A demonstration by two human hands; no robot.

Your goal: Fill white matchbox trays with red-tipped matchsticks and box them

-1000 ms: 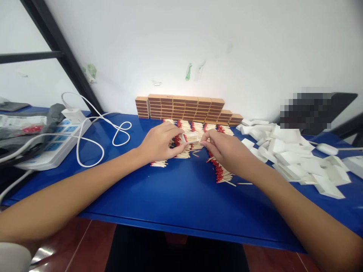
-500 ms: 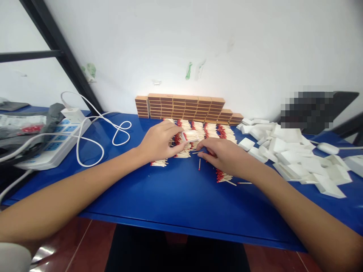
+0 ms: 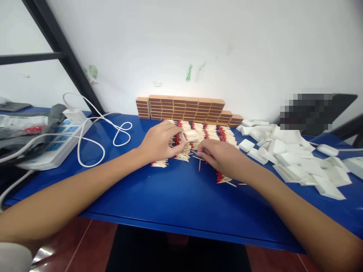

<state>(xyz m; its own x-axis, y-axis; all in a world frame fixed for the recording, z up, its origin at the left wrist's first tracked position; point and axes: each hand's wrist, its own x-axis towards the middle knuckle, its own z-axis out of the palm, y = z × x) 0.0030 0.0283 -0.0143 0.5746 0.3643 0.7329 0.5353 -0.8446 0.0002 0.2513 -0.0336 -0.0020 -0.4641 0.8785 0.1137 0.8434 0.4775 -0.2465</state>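
Observation:
My left hand (image 3: 161, 141) grips a small white matchbox tray (image 3: 189, 135) between thumb and fingers. Matches with red heads lie inside that tray. Just to its right, my right hand (image 3: 222, 156) is closed in a pinch low over the table; whatever its fingertips may hold is too small to make out. Loose matches lie by those fingertips, one single match (image 3: 199, 164) pointing toward me. Behind and under both hands run several rows of red-headed matches (image 3: 222, 134), partly covered by the hands.
Stacked matchbox covers (image 3: 184, 107) with brown sides line the wall. A heap of white trays (image 3: 295, 151) fills the right side, near a dark tablet-like object (image 3: 343, 113). A power strip (image 3: 61, 139) and looping white cable (image 3: 103, 149) occupy the left of the blue table (image 3: 170, 204).
My right hand has shifted slightly, its fingers drawn closer together. Another loose match now shows beside its fingertips. My left hand still holds the tray in the same place.

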